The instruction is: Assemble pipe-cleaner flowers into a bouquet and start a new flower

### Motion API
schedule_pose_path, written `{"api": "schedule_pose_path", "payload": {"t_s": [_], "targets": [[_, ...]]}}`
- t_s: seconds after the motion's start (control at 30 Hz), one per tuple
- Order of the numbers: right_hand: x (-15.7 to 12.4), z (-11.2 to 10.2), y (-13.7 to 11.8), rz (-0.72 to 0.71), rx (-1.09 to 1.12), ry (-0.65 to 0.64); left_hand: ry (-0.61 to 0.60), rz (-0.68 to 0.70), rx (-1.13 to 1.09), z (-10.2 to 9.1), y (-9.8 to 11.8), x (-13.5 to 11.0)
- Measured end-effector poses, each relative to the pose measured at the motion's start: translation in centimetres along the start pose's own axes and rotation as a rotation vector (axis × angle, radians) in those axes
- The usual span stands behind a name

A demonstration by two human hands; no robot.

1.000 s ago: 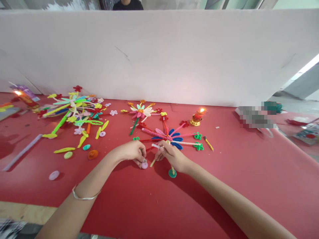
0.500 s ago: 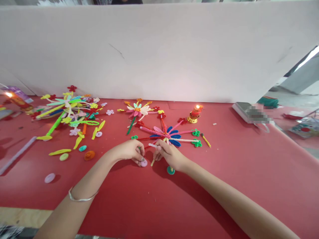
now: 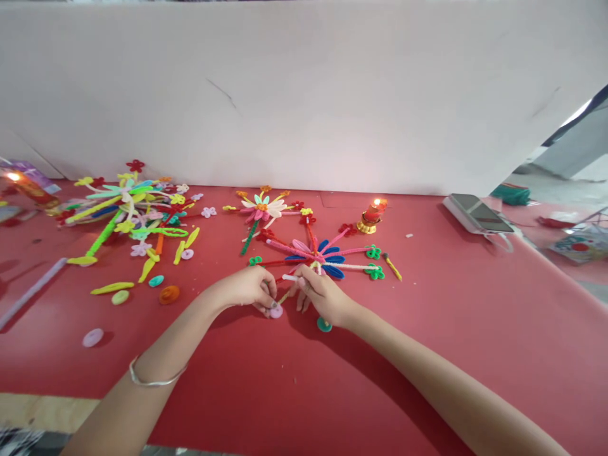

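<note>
Small lilac coiled pipe-cleaner disc (image 3: 276, 311) lies flat on the red felt-like table cover (image 3: 427, 329), front-centre, under the left hand (image 3: 249, 291). Left thumb and fingertips are pinched together on the disc's edge. A thin yellowish fuzzy stem (image 3: 284, 296) runs from the disc up toward the right hand (image 3: 323, 294). Right fingers are closed around a short white fuzzy stick (image 3: 289, 277), its end poking out leftward (can't tell if they also grip the stem). Green coiled disc (image 3: 324, 325) sits on the cover just beside the right wrist. Behind both hands: flat pipe-cleaner flower with pink and blue loop petals (image 3: 327, 256). Further back: lit red candle on gold base (image 3: 372, 216). Left side: loose pile of mixed-colour pipe-cleaner flowers (image 3: 133, 209), and an orange coiled disc (image 3: 170, 294) nearer. Silver bangle (image 3: 154, 379) is on the left wrist. Plain white board (image 3: 304, 95) walls off the back.
</note>
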State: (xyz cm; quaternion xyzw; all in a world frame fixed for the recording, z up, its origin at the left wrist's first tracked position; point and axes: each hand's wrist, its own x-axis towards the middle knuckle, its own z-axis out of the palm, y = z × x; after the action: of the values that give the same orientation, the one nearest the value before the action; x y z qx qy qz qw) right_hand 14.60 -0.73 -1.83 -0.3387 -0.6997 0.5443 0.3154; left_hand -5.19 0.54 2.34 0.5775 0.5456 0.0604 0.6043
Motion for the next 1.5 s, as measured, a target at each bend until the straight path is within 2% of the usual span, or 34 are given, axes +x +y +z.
{"api": "schedule_pose_path", "payload": {"t_s": [0.2, 0.37, 0.5, 0.6, 0.77, 1.0, 1.27, 1.5], "targets": [[0.3, -0.1, 0.3, 0.060, 0.240, 0.162, -0.098, -0.046, -0.071, 0.3, 0.2, 0.0], [0.5, -0.5, 0.6, 0.152, 0.448, 0.187, -0.202, -0.047, -0.153, 1.0, -0.2, 0.7], [0.5, -0.4, 0.9, 0.091, 0.513, 0.160, -0.232, -0.023, -0.168, 1.1, -0.3, 0.8], [0.4, -0.4, 0.7, 0.029, 0.476, 0.136, -0.206, -0.006, -0.138, 0.8, -0.2, 0.7], [0.1, -0.3, 0.2, -0.033, 0.372, 0.152, -0.067, 0.018, -0.095, 0.5, -0.2, 0.9], [-0.2, 0.0, 0.2, -0.095, -0.022, 0.133, 0.009, 0.045, -0.121, 1.2, -0.1, 1.1], [-0.6, -0.3, 0.2, -0.104, -0.204, 0.077, 0.033, 0.089, -0.099, 1.3, -0.3, 1.1], [-1.0, -0.5, 0.4, -0.136, -0.224, 0.071, 0.006, 0.091, -0.096, 1.1, -0.3, 1.1]]}}
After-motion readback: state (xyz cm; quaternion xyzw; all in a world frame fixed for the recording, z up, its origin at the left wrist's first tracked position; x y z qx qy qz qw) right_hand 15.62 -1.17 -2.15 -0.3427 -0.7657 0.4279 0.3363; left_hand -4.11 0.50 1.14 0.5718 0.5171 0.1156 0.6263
